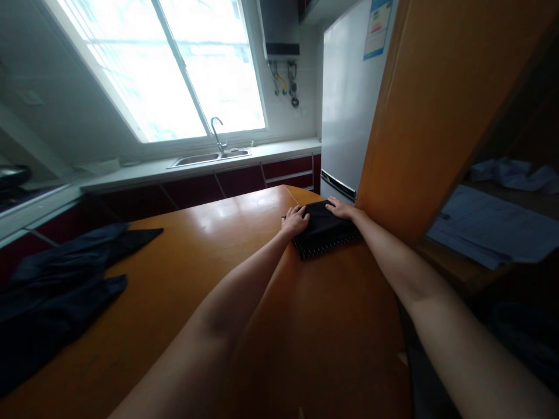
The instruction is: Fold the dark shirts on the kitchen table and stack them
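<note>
A flat, folded black cloth (325,224) lies near the far right end of the wooden table. Along its near edge runs a row of small light marks, too small to make out. My left hand (296,221) rests on its left side, palm down with the fingers spread. On its far right part lies my right hand (341,208), open and flat, fingers pointing left. Both arms reach far forward across the table. Whether any fingertips go under the cloth's edge cannot be made out.
Dark blue garments (56,291) lie on the left of the wooden table (209,250). A wooden partition (419,116) and a fridge (349,93) stand right. Papers (493,227) lie on a shelf beyond. A sink (209,157) sits under the window.
</note>
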A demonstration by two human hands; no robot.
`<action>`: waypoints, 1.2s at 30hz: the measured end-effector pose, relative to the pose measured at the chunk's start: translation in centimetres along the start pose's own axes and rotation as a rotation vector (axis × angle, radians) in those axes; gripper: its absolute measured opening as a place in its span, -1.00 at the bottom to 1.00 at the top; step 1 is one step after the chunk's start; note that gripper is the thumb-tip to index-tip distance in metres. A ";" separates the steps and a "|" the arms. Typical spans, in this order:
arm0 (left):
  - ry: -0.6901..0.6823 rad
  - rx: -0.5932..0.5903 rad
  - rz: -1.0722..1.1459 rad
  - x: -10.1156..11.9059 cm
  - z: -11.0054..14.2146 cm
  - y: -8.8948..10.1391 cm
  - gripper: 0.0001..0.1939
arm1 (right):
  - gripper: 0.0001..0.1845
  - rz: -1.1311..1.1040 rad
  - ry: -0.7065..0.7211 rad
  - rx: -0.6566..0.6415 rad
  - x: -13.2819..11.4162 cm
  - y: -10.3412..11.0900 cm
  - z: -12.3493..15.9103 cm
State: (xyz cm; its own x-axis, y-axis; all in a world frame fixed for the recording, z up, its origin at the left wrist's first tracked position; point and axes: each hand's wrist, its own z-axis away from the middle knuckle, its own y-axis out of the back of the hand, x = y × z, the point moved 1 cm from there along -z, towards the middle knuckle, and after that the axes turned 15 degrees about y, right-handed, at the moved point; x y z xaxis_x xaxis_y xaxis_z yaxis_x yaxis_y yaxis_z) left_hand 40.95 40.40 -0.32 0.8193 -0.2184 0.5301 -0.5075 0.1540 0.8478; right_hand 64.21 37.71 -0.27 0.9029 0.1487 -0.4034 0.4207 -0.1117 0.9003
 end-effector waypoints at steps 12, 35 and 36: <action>0.022 0.264 0.252 -10.1 6.0 5.7 -0.43 | -0.32 0.138 0.114 0.156 -15.1 -3.5 9.4; 0.096 0.246 -0.087 -27.5 31.4 12.9 -0.46 | -0.38 0.017 0.258 -0.008 -37.8 -17.1 15.3; 0.102 0.242 -0.071 -27.3 31.7 12.9 -0.46 | -0.38 0.023 0.240 -0.005 -37.9 -17.1 15.4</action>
State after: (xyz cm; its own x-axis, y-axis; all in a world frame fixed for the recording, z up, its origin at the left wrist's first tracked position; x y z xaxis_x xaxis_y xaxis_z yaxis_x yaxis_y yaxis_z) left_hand 3.58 17.76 -3.34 0.8716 -0.1199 0.4753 -0.4867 -0.0958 0.8683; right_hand 24.21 18.81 -2.93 0.8649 0.3755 -0.3329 0.3994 -0.1132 0.9098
